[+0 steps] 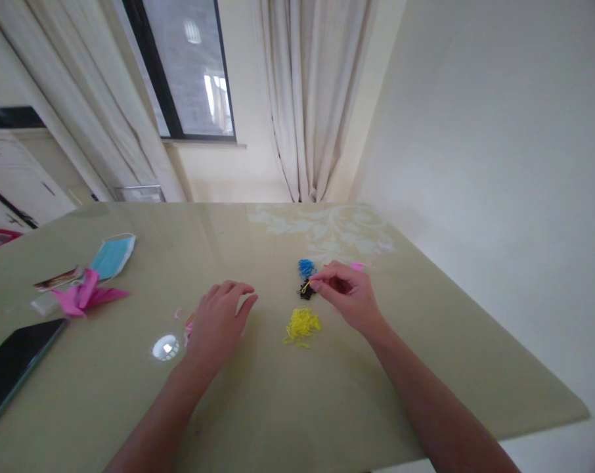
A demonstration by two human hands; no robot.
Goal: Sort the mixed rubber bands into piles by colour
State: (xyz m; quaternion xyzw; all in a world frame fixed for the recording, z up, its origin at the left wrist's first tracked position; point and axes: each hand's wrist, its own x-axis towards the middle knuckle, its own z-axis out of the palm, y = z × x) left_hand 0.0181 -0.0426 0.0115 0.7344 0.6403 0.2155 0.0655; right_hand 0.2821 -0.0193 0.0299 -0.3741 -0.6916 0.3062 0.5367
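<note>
Yellow band (305, 286), thin and looped, pinched between right hand (349, 295) fingertips above small black heap (306, 294).
Already grouped by colour on glossy pale-green bench (258, 407): blue heap (306, 268) farther, yellow heap (302, 324) nearer; outside these, pink and orange pieces (188, 330) partly hidden by left hand (221, 318), thumb and fingers parted.

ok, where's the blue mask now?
Head view, left side: the blue mask lies on the table, just beyond the pink folded piece.

You have soft, moderate indoor light; pale glare marks the window (189, 66), faint shadows cross the table (258, 407), and fine detail appears slightly blurred.
</note>
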